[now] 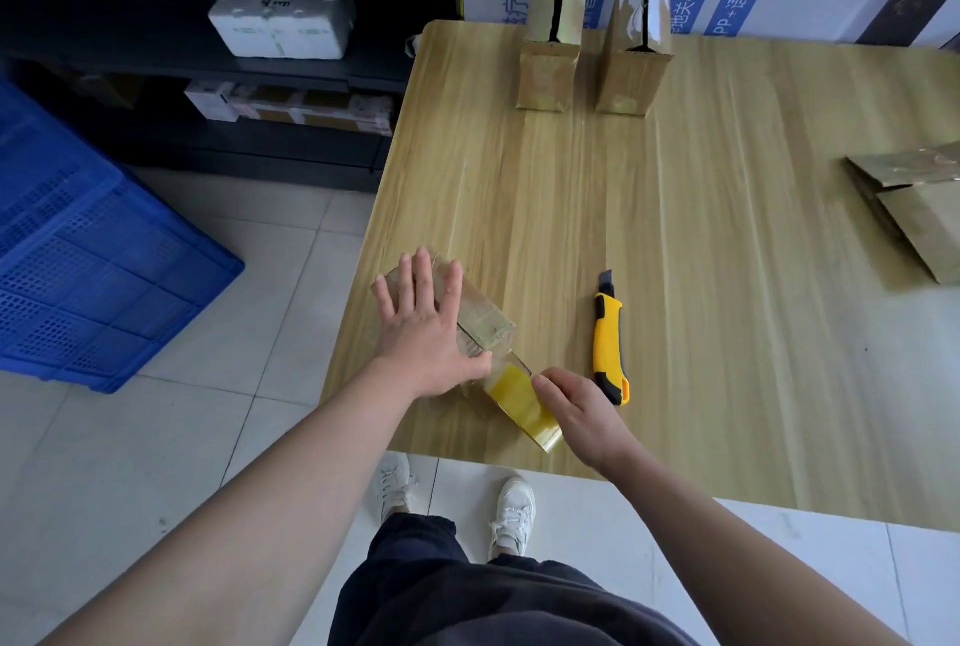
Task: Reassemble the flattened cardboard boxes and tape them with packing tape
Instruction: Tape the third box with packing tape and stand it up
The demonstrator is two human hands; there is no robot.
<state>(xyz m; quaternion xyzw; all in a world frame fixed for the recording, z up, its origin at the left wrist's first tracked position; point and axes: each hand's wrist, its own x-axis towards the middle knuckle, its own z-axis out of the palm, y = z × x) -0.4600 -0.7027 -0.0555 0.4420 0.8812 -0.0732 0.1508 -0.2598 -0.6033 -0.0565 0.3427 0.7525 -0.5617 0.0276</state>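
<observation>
A small cardboard box (485, 320) lies near the front left corner of the wooden table (701, 240). My left hand (423, 323) presses flat on top of it with straight, spread fingers. My right hand (582, 414) grips the yellowish packing tape roll (524, 409) at the box's near end; a strip of tape runs from the roll onto the box. Two assembled boxes (550, 39) (636, 42) stand upright at the table's far edge. Flattened boxes (919, 208) lie at the right edge.
A yellow and black utility knife (609, 341) with its blade out lies just right of my hands. A blue plastic crate (88, 260) sits on the floor to the left. Dark shelving with a white foam box (283, 16) stands behind it.
</observation>
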